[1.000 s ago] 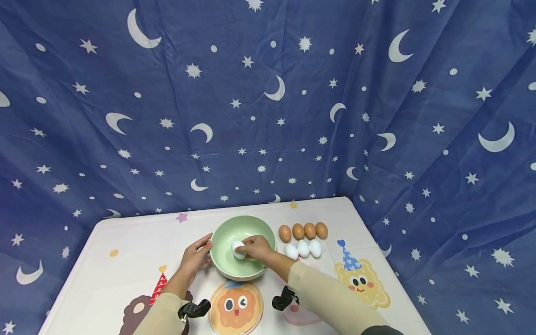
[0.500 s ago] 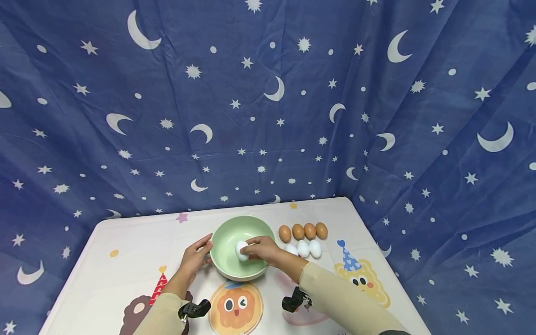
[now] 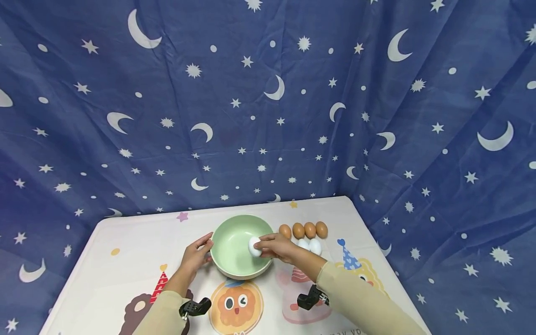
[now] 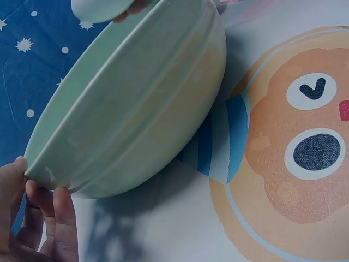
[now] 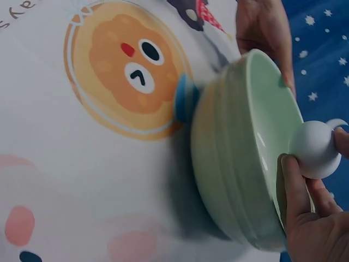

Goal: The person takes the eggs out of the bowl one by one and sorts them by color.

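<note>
A light green bowl (image 3: 234,251) stands on the table in front of me. At its left side my left hand (image 3: 196,256) pinches the rim, with the thumb at the edge and the fingers against the outer wall (image 4: 147,120). My right hand (image 3: 278,246) holds a white egg (image 3: 253,247) between thumb and fingers, over the right part of the bowl. The right wrist view has this egg (image 5: 316,150) close to the rim, with its shell looking whole. Nothing shows inside the bowl in the head view.
Right of the bowl, several brown eggs (image 3: 310,230) lie in a row. Two white eggs (image 3: 315,247) show in front of them, partly behind my right wrist. The tablecloth (image 3: 138,246) has printed cartoon figures, and a blue curtain (image 3: 234,111) with moons and stars hangs behind.
My right hand has lifted the white egg from the bowl's middle and carried it right, toward the rim. It now covers one of the loose white eggs. My left hand has stayed put.
</note>
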Demonstrator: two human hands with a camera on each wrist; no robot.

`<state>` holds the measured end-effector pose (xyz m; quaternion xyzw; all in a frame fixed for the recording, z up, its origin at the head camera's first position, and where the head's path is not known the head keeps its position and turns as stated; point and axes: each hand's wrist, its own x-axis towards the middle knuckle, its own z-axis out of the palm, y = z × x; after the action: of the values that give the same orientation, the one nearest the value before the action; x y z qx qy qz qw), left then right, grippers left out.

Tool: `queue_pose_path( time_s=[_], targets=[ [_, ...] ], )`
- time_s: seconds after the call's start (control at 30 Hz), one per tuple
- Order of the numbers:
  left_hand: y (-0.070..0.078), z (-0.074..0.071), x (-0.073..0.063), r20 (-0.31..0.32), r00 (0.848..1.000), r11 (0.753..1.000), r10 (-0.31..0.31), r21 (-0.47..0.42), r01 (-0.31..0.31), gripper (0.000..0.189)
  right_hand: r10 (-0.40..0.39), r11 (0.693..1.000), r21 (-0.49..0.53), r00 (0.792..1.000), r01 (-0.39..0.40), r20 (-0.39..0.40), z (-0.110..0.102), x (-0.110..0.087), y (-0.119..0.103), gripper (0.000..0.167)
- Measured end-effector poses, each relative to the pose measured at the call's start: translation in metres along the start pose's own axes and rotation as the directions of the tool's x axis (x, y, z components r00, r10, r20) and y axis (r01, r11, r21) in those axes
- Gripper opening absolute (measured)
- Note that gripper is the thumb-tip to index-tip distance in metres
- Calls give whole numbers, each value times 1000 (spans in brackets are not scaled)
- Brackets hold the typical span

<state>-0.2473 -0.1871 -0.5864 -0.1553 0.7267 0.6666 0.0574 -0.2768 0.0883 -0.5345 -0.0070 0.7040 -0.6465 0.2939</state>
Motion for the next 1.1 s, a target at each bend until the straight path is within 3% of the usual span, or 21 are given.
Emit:
queue_pose_path(
  time_s=[0.23, 0.6, 1.1],
  targets=[
    [-2, -1, 1, 1, 1000, 1000, -5, 6, 5, 48, 29, 996, 89, 1000, -29, 0, -20, -6, -7, 49],
    [-2, 0, 1, 5, 1000, 1000, -9, 3, 9, 48, 24, 993, 113, 1000, -25, 9, -57, -18, -1, 43],
    [-1, -1, 3, 13, 1000, 1000, -17, 19, 16, 46, 35, 992, 128, 996, -25, -77, -113, -36, 14, 49]
  ],
)
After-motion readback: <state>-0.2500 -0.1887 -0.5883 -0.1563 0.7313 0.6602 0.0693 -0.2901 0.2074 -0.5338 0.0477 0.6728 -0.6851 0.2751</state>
